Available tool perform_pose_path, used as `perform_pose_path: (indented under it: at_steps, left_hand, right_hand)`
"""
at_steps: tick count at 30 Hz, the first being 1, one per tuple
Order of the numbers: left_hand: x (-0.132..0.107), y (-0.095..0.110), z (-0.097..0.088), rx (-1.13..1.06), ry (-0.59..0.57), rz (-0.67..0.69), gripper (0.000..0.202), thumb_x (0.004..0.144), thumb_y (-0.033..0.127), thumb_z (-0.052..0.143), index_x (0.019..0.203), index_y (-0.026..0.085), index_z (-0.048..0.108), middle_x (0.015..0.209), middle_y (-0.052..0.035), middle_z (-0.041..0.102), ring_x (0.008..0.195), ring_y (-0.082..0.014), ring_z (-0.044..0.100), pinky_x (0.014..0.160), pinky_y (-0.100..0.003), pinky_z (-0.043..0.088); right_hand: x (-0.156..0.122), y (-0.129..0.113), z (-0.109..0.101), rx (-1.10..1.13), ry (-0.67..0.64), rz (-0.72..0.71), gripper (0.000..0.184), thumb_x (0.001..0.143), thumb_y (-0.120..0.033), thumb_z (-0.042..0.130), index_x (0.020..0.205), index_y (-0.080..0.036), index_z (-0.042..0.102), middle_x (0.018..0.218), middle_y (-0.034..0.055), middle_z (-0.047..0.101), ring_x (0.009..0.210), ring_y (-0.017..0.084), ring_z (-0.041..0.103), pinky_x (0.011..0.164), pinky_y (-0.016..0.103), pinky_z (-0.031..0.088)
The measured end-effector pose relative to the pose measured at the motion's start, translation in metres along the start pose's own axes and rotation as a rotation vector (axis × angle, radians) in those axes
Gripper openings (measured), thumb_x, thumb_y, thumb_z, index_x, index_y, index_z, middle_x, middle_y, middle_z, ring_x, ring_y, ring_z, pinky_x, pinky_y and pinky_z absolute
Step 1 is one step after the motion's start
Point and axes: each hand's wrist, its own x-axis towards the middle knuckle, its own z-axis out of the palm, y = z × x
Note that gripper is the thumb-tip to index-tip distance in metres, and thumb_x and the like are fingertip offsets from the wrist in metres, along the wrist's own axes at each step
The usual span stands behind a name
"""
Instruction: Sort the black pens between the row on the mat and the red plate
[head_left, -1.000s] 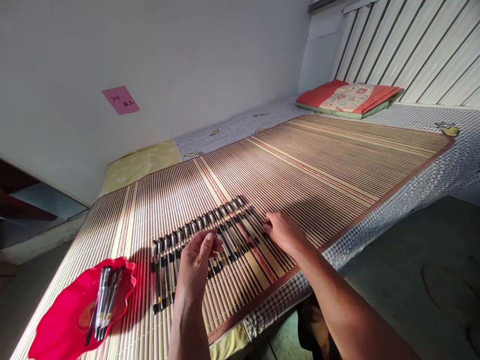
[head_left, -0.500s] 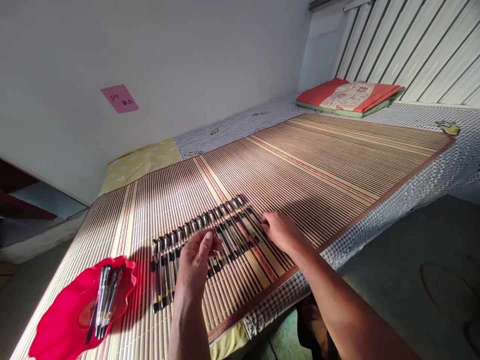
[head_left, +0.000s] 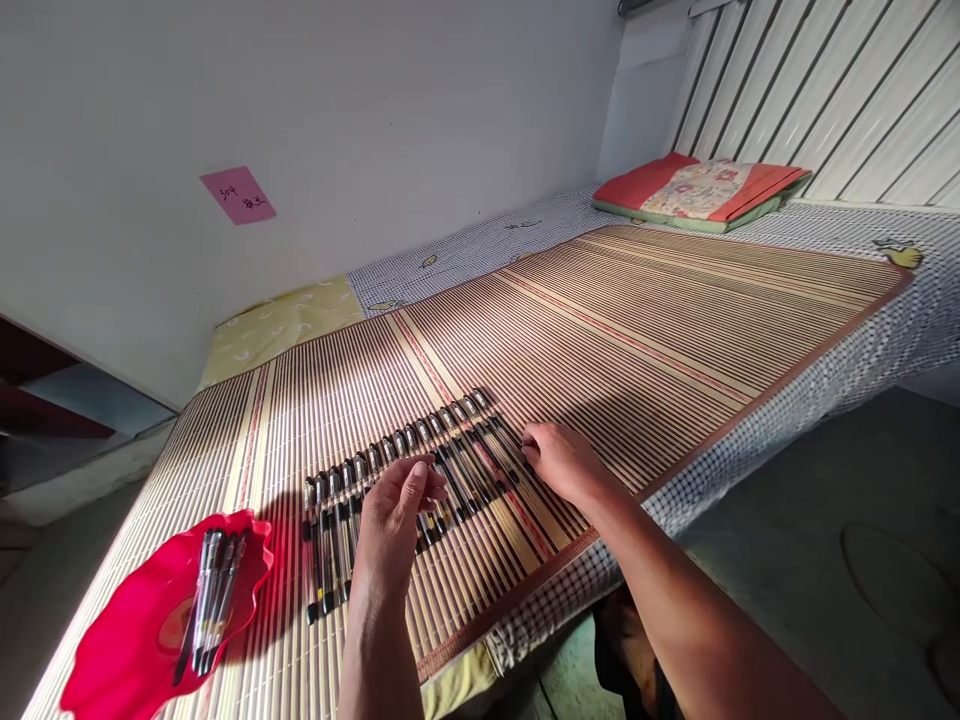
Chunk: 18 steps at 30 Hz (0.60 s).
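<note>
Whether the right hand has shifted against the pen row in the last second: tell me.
Yes, slightly. The right hand has edged left, toward the right end of the pen row, which lies where it was on the bamboo mat.

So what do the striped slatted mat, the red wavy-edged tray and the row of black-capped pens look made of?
The striped slatted mat: probably bamboo or reed, matt; thin parallel strips with woven red bands. The red wavy-edged tray: likely plastic, glossy; bright sheen on its moulded rim. The row of black-capped pens: plastic, apparently clear barrels with dark caps.
</note>
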Motion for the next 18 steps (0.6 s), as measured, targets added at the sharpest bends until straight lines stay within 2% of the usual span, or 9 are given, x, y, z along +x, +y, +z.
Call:
perform_pose_path:
  at_steps: [5, 11, 14, 18]
  left_hand:
    - [0.001, 0.001, 0.001, 0.008, 0.001, -0.003, 0.054, 0.08, 0.065, 0.077, 0.103, 0.016, 0.076, 0.084, -0.0077, 0.077, 0.073, -0.0205, 0.071, 0.068, -0.032, 0.054]
    - [-0.001, 0.005, 0.003, 0.016, 0.014, -0.009, 0.054, 0.078, 0.065, 0.078, 0.1, 0.016, 0.075, 0.083, -0.0081, 0.077, 0.073, -0.0211, 0.071, 0.067, -0.032, 0.054]
    - [0.001, 0.003, 0.003, 0.023, -0.004, 0.008, 0.051, 0.079, 0.064, 0.078, 0.099, 0.017, 0.075, 0.081, -0.0068, 0.075, 0.073, -0.021, 0.069, 0.069, -0.032, 0.053]
    - [-0.001, 0.003, 0.004, 0.152, -0.128, 0.033, 0.041, 0.087, 0.059, 0.071, 0.075, 0.02, 0.066, 0.066, -0.0022, 0.066, 0.064, -0.0175, 0.06, 0.065, -0.03, 0.048]
  right_hand:
    - [0.002, 0.005, 0.003, 0.028, 0.021, -0.022, 0.015, 0.099, -0.012, 0.061, 0.095, -0.016, 0.074, 0.093, 0.0074, 0.078, 0.083, 0.019, 0.068, 0.064, 0.029, 0.032]
    - [0.01, 0.024, 0.005, 0.13, 0.114, -0.026, 0.02, 0.099, -0.012, 0.056, 0.09, -0.016, 0.074, 0.086, 0.0062, 0.076, 0.076, 0.017, 0.065, 0.065, 0.028, 0.036]
    - [0.016, 0.032, 0.005, 0.376, 0.265, -0.009, 0.02, 0.096, -0.015, 0.054, 0.086, -0.017, 0.071, 0.078, 0.0053, 0.073, 0.071, 0.017, 0.065, 0.065, 0.026, 0.042]
    - [0.016, 0.024, 0.006, 0.798, 0.48, -0.017, 0.019, 0.096, -0.032, 0.053, 0.087, -0.019, 0.064, 0.07, 0.0027, 0.066, 0.06, 0.016, 0.06, 0.058, 0.026, 0.047]
